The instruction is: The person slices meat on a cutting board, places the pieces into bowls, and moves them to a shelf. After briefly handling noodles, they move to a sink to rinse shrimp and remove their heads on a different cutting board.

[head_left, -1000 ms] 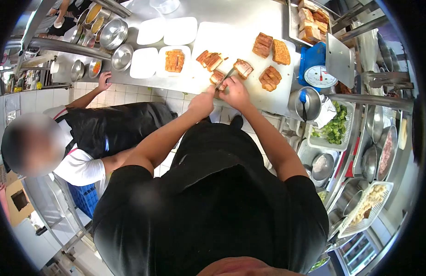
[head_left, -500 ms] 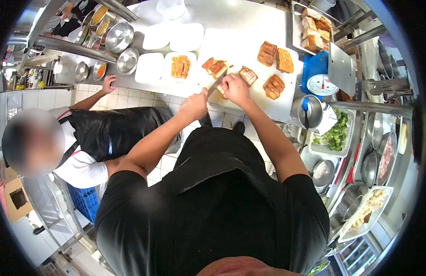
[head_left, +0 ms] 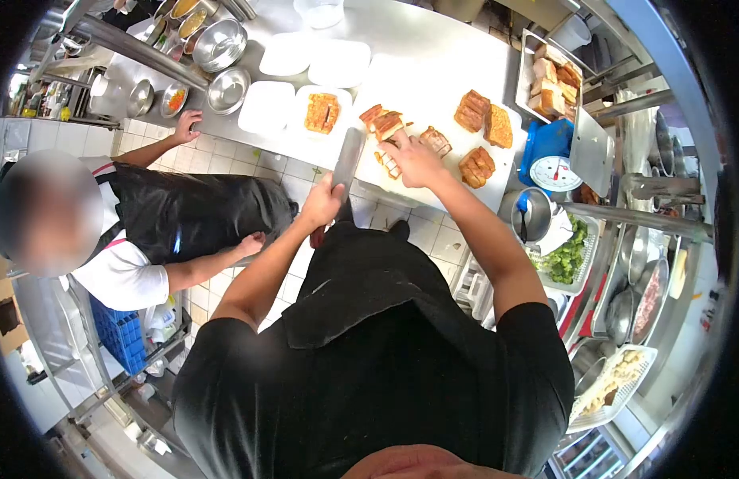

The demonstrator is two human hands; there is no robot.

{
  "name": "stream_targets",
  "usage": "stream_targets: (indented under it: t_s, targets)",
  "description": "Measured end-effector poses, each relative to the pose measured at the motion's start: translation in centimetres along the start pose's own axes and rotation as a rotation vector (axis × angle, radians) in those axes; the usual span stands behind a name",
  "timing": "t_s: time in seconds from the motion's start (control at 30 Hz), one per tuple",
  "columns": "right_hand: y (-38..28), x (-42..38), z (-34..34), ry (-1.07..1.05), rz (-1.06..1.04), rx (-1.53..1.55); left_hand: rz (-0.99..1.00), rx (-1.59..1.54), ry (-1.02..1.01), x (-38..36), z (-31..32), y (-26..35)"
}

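Observation:
My left hand (head_left: 323,201) is wrapped round the handle of a broad-bladed knife (head_left: 349,158), whose blade points away from me over the near edge of the white cutting board (head_left: 445,180). On that board my right hand (head_left: 421,162) has its fingers bent down onto a piece of crispy roast pork (head_left: 387,125). Cut pork slices (head_left: 388,165) lie just below those fingers, and another cut chunk (head_left: 436,141) sits beyond the hand. Farther right are browned pork blocks (head_left: 477,166). A white tray (head_left: 299,132) to the left carries sliced pork (head_left: 322,112).
White trays (head_left: 339,64) and steel bowls (head_left: 228,90) stand on the steel table at the left. A blue scale (head_left: 555,173), a pot (head_left: 527,214), a pork-filled tray (head_left: 523,72) and a greens basket (head_left: 573,254) are at the right. A co-worker in a black apron (head_left: 202,207) stands at my left.
The knife has come away from the pork, moving left and toward me with my left hand. My right hand stays at the pork, fingers now on a piece. The co-worker's other hand has come into view.

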State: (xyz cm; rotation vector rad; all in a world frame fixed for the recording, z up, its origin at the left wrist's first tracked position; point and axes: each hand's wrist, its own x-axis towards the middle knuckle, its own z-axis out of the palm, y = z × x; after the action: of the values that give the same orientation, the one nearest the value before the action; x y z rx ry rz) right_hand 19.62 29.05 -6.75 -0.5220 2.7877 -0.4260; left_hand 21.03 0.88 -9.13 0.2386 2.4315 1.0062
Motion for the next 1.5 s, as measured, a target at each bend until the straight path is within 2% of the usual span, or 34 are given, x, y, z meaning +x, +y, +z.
stream_targets:
  t_s: [0.07,0.1,0.23,0.37,0.47,0.53,0.63,0.7,0.83,0.97,1.07,1.13,1.17,1.27,1.3,1.4,1.5]
  targets:
    - [0.9,1.0,0.8,-0.027,0.004,0.033,-0.217,-0.197,-0.144,-1.2,0.2,0.2]
    - [1.0,1.4,0.7,-0.066,0.020,0.084,-0.214,-0.343,-0.142,-1.5,1.0,-0.4]
    - [1.0,1.7,0.7,-0.137,0.036,0.155,-0.273,-0.561,-0.166,-1.9,3.7,-0.4]
    - [1.6,1.8,1.8,-0.064,0.009,0.219,-0.278,-0.681,-0.289,-1.6,5.6,0.2]
    - [1.5,0.5,0.2,-0.037,0.017,0.206,-0.241,-0.787,-0.356,-1.5,6.3,0.3]
    - [1.6,0.1,-0.9,-0.082,0.042,0.106,-0.275,-0.771,-0.353,-1.8,6.1,1.1]
    - [4.3,-0.7,-3.9,-0.033,0.052,0.178,-0.258,-0.796,-0.349,-2.6,5.2,2.2]
    - [6.6,-1.3,-6.3,-0.057,0.038,0.234,-0.254,-0.752,-0.347,-2.6,4.9,1.5]
    - [9.0,-1.0,-6.1,-0.117,0.021,0.110,-0.237,-0.672,-0.313,-3.4,4.1,0.3]
    - [6.1,-1.3,-8.7,-0.203,0.215,-0.099,-0.217,-0.629,-0.233,-4.5,1.6,0.0]
    - [2.5,1.1,-8.8,0.049,0.171,0.141,-0.232,-0.523,-0.113,-4.6,0.3,-0.4]
    - [-2.2,4.6,-7.0,0.055,0.540,0.197,-0.178,-0.411,-0.056,-3.5,-1.7,2.0]
    - [-2.9,6.0,-5.9,0.038,0.607,0.238,-0.148,-0.345,0.001,-2.3,-1.7,1.6]
    - [-2.5,7.7,-2.8,0.186,0.717,0.406,-0.064,-0.290,0.061,-0.2,-3.3,2.6]
    - [-2.4,7.5,-2.8,0.217,0.738,0.488,-0.108,-0.266,0.051,-0.5,-4.5,4.4]
    - [-3.2,3.9,-3.7,0.214,0.697,0.482,0.073,-0.071,0.130,1.6,-4.2,1.6]
    - [-1.6,2.7,0.4,0.245,0.556,0.514,0.120,0.018,0.076,1.7,-5.0,3.6]
